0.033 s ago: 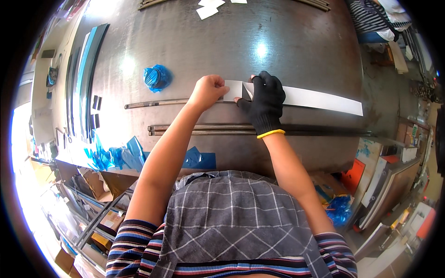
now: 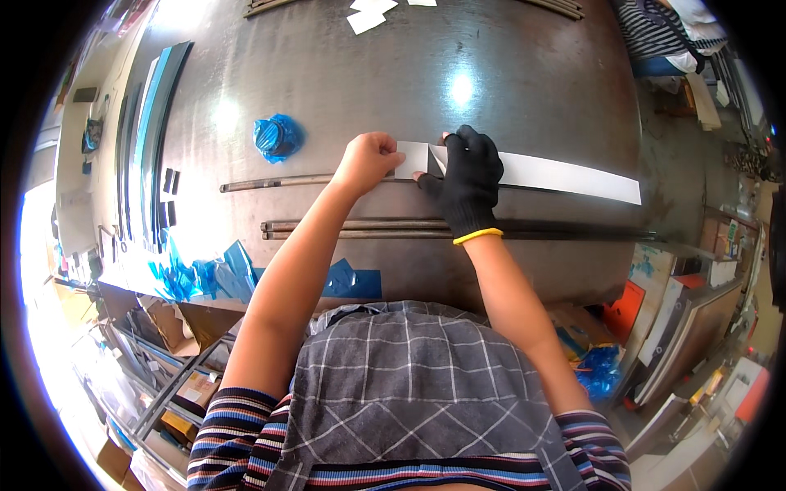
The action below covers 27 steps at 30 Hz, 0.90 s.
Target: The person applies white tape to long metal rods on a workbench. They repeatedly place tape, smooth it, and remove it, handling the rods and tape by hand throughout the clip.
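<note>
A long white strip [image 2: 565,177] lies across the dark metal table [image 2: 393,82]. My bare left hand [image 2: 368,159] is closed in a pinch on the strip's left end. Just to the right, my right hand [image 2: 468,178], in a black glove with a yellow cuff, grips the strip, with its thumb below and its fingers over the top edge. The two hands almost touch. A thin metal rod [image 2: 278,182] lies just below the strip, partly hidden under both hands.
Two long dark rods [image 2: 360,228] lie nearer to me. A crumpled ball of blue film [image 2: 277,136] sits to the left. Blue film scraps [image 2: 213,278] hang at the table's front edge. Long strips [image 2: 151,123] line the left side, and white pieces [image 2: 368,16] lie at the far edge.
</note>
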### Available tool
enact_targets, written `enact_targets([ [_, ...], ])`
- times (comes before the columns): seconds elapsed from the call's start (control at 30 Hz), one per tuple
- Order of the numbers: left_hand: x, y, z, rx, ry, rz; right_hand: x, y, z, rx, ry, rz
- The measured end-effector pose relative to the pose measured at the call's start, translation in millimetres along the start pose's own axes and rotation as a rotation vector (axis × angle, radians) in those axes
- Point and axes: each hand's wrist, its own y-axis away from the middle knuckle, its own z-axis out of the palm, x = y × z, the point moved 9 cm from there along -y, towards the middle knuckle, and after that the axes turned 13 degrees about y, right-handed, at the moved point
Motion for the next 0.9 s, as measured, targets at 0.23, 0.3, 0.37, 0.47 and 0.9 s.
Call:
enact_targets([
  [0.23, 4.0, 7.1, -2.7, 0.045, -0.089, 0.043, -3.6, 2.5, 5.3, -0.063, 0.022, 0.065],
  [0.3, 9.4, 12.8, -5.2, 0.069, -0.176, 0.07, -1.7, 3.0, 5.0, -0.049, 0.031, 0.074],
  [0.37, 17.5, 20.0, -8.4, 0.092, -0.288, 0.063, 0.6, 1.6, 6.3, -0.059, 0.036, 0.083],
  [0.47, 32.1, 34.4, -8.4, 0.149, -0.487, 0.077, 2.8, 3.3, 3.3, -0.003, 0.05, 0.078],
  [0.9, 32.2, 52.2, -29.7, 0.148, -0.443, 0.339, -33.2, -9.2, -26.5, 0.412, -0.032, -0.128],
])
